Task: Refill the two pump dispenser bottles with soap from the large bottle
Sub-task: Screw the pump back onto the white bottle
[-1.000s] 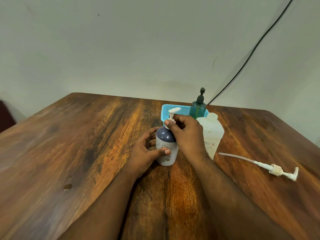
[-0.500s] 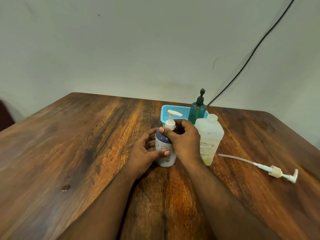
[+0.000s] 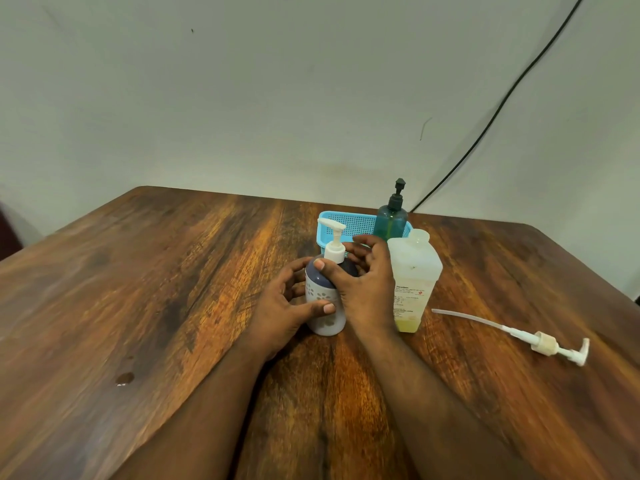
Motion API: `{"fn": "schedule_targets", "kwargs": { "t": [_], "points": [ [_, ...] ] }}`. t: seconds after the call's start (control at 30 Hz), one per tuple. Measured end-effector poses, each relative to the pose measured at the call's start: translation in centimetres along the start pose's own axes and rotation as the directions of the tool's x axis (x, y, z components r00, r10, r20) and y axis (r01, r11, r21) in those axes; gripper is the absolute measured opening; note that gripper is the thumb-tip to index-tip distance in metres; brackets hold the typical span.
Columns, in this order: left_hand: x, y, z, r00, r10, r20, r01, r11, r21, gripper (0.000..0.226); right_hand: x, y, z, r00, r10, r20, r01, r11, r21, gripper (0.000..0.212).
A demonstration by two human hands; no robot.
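Left hand (image 3: 289,308) wrapped around the purple pump bottle (image 3: 325,299), standing mid bench (image 3: 173,289). Right hand (image 3: 360,285) gripping its top by the white pump (image 3: 333,242). Big soap bottle (image 3: 414,282) just beside, uncapped. Green pump bottle (image 3: 391,216) behind, by the blue basket (image 3: 349,225).

Wooden table (image 3: 173,306), dark brown with orange grain streaks, rounded far corners, pushed against a pale wall. Standing on it near centre: white pump bottle (image 3: 325,306) with dark purple top, upright. Just right of it, the large translucent bottle (image 3: 414,282), upright, uncapped, a little yellow liquid at the bottom. Behind both, a blue mesh basket (image 3: 346,225) on the table; a teal pump bottle (image 3: 391,220) stands at its right end, can't tell if inside or beside. Loose white pump with dip tube (image 3: 540,344) lies flat, well right. Small wet spots (image 3: 124,377) near the left front.
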State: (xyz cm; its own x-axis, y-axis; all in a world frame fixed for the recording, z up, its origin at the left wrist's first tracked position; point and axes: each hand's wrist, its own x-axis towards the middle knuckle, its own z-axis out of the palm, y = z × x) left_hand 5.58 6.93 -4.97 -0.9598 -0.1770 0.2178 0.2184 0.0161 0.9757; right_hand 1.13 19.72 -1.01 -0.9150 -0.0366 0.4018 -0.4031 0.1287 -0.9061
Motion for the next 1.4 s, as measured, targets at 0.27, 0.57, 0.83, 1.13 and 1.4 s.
{"fn": "schedule_targets", "kwargs": {
  "t": [0.27, 0.57, 0.83, 1.13, 1.4],
  "points": [
    [-0.1, 0.0, 0.0, 1.0, 0.003, -0.008, -0.003, 1.0, -0.004, 0.08, -0.2, -0.4, 0.2, 1.0, -0.002, 0.0, 0.002, 1.0, -0.009, 0.025],
    [0.1, -0.2, -0.1, 1.0, -0.003, -0.011, 0.003, 1.0, 0.01, 0.078, 1.1, -0.3, -0.2, 0.992, 0.062, 0.114, -0.069, 0.996, 0.061, 0.04],
    [0.2, -0.3, 0.0, 1.0, 0.004, -0.014, -0.004, 0.999, 0.035, 0.082, 1.2, -1.1, -1.4, 0.95, 0.139, 0.279, -0.188, 0.969, 0.157, 0.058],
    [0.0, -0.1, 0.3, 0.999, 0.02, -0.034, -0.018, 0.998, 0.061, 0.078, 1.4, -1.8, -0.5, 0.962, 0.159, 0.222, -0.187, 0.976, 0.112, 0.033],
    [0.2, 0.0, 0.4, 0.999, -0.025, 0.027, 0.026, 0.998, -0.053, 0.076, 1.8, -2.0, -1.4, 0.921, 0.199, 0.335, -0.261, 0.953, 0.154, 0.038]
  ]
}}
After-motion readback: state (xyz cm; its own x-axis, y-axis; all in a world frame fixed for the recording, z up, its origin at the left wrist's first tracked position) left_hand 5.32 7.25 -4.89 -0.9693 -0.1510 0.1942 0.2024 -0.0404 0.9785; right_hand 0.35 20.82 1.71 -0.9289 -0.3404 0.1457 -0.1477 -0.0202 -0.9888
